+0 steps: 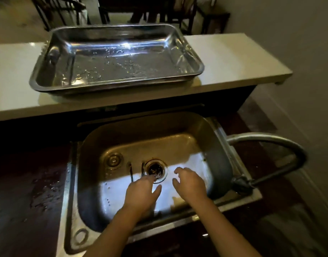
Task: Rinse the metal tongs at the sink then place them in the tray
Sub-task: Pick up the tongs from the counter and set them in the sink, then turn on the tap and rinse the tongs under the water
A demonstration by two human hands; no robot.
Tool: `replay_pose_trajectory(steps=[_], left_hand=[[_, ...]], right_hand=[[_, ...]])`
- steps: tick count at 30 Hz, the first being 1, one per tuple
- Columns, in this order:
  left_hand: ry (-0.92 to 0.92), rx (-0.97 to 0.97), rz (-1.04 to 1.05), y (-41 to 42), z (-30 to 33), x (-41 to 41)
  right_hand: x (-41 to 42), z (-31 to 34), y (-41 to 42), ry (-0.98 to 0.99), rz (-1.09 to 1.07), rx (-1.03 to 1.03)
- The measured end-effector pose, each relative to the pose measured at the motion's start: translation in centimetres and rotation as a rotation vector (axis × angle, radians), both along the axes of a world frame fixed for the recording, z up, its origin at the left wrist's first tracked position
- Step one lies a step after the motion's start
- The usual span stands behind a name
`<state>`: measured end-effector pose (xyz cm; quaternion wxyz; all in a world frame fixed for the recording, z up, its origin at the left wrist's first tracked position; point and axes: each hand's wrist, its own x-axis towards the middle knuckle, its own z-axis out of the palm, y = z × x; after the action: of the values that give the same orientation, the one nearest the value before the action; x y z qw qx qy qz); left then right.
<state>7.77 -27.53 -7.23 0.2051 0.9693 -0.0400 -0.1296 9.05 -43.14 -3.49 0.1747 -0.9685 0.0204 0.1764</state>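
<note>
The metal tongs (131, 171) lie on the bottom of the steel sink (178, 130), left of the drain (155, 170). Only their two dark arm ends show. My left hand (142, 193) reaches down over their near part with fingers and thumb apart; I cannot tell whether it touches them. To the right of the drain hovers my right hand (190, 183), its fingers spread and nothing in it. On the pale counter behind the sink sits the wet steel tray (194, 58), with only water drops inside.
A curved faucet (274, 139) arcs in from the right of the sink, and I see no water running from it. The dark countertop (29, 182) left of the sink is wet. Chairs stand beyond the pale counter (233, 58).
</note>
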Motion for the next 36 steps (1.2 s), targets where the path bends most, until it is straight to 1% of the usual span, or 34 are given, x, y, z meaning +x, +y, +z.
replay_pose_trajectory(steps=[4,9,11,13,15,19,21,26,31,36], left_hand=[[-0.191,0.061,-0.037,-2.8,1.5,-1.3],[-0.312,0.071,0.052,-5.9,1.3,-3.3],[-0.284,0.072,0.093,-6.6,0.0,-4.6],[-0.178,0.084,0.154,-7.0,-1.7,-6.2],[-0.120,0.117,0.201,-7.2,-3.0,-7.7],[-0.136,0.226,0.175,-7.8,-3.7,-8.8],[-0.143,0.247,0.166,-7.7,-3.6,-8.8],[-0.136,0.238,0.179,-7.6,-3.8,-8.7],[-0.119,0.227,0.176,-7.4,-3.9,-8.7],[-0.100,0.224,0.173,-7.4,-4.2,-8.7]], right_hand=[[-1.5,2.4,-3.7,-0.145,0.048,-0.116],[-3.2,3.1,-7.8,-0.258,0.068,-0.181],[-4.1,2.7,-9.2,-0.282,0.061,-0.187],[-4.9,2.0,-10.3,-0.272,0.035,-0.188],[-5.9,1.2,-11.1,-0.260,0.018,-0.177],[-7.4,0.2,-11.8,-0.257,0.020,-0.158],[-7.4,0.1,-11.9,-0.259,0.024,-0.154],[-7.0,-0.1,-11.8,-0.254,0.025,-0.134],[-6.9,-0.8,-12.6,-0.271,0.080,-0.213],[-5.5,-0.6,-12.5,-0.237,0.056,-0.244]])
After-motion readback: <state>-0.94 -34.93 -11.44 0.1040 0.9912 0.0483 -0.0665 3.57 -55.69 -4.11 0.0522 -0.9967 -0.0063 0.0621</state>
